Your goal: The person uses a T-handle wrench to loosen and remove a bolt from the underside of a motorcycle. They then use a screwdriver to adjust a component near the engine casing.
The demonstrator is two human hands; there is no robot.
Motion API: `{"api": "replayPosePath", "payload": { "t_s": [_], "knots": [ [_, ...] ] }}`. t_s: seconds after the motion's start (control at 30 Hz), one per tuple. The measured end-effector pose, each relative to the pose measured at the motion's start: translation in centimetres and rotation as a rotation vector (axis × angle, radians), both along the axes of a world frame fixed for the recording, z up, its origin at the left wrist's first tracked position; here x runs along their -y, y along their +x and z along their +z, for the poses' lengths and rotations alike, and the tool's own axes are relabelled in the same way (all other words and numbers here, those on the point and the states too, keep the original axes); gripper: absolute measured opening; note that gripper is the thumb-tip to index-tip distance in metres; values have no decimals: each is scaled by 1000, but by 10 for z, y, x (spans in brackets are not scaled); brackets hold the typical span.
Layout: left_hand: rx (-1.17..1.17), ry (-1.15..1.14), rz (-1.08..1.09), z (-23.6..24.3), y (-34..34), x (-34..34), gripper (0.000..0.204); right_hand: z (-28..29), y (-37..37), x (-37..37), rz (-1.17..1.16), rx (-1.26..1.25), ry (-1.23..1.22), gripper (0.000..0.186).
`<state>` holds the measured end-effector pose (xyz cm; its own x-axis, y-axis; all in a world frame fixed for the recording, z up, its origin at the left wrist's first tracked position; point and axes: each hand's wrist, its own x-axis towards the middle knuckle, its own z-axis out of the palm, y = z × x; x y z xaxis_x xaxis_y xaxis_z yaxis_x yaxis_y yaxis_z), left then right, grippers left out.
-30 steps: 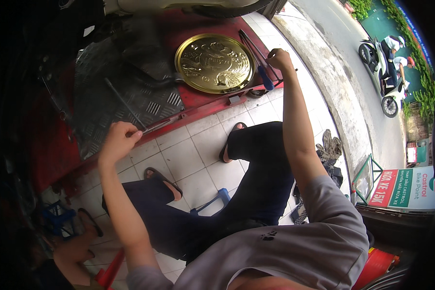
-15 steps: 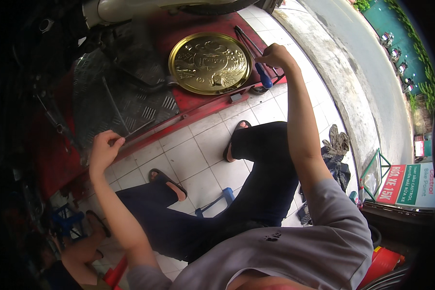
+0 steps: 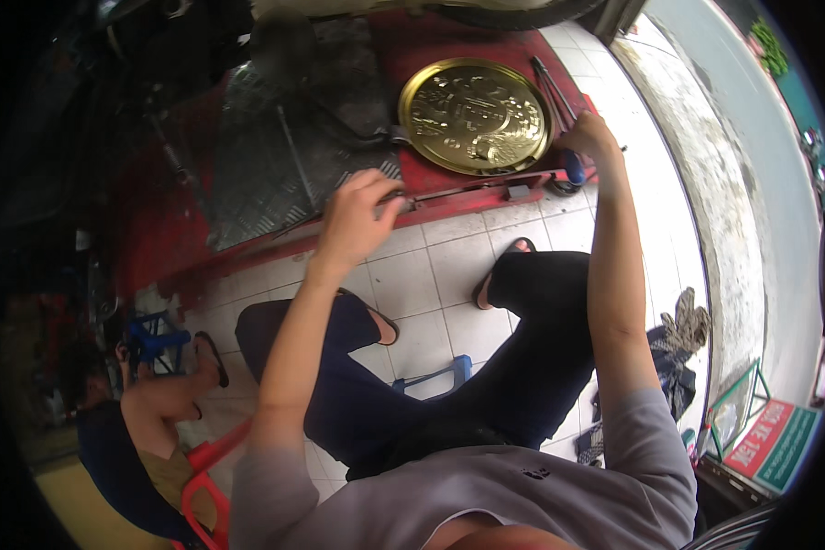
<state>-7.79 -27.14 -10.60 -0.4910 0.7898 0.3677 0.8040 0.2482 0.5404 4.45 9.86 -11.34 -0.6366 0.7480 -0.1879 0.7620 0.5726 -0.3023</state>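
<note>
My left hand (image 3: 356, 223) hovers over the near edge of the red platform (image 3: 403, 213), fingers bent and thumb apart. Nothing I can make out is in it. At the platform's right end, my right hand (image 3: 590, 139) is closed at the upper end of a blue-handled tool (image 3: 573, 168); the fingers hide part of it. Beside that hand lie thin dark metal rods (image 3: 552, 87). A round gold embossed tray (image 3: 475, 117) rests between my hands, on the red surface.
A dark tread-plate sheet (image 3: 247, 174) with a thin rod (image 3: 296, 156) on it covers the platform's left part. A wheel (image 3: 513, 14) stands beyond. Below are white floor tiles (image 3: 408, 280) and a small blue stool (image 3: 435, 376). Another person (image 3: 147, 449) sits at lower left.
My left hand has moved right along the platform edge, toward the tray. My right hand stays at the blue-handled tool. The view has shifted, so the platform appears farther right.
</note>
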Motion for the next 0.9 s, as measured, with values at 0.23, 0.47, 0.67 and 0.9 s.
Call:
{"api": "replayPosePath", "payload": {
  "t_s": [0.23,0.47,0.67,0.9],
  "knots": [
    [-321,72,-207,-30,14,-138,33,14,20,-16,-21,-292,177,49],
    [-282,-255,-76,-51,-3,-156,23,26,14,22,27,-413,186,38],
    [-154,51,-92,-10,7,-107,21,26,8,23,112,-494,147,39],
    [595,133,-9,14,3,100,14,-7,-13,24,317,-575,47,33]
  ]
}}
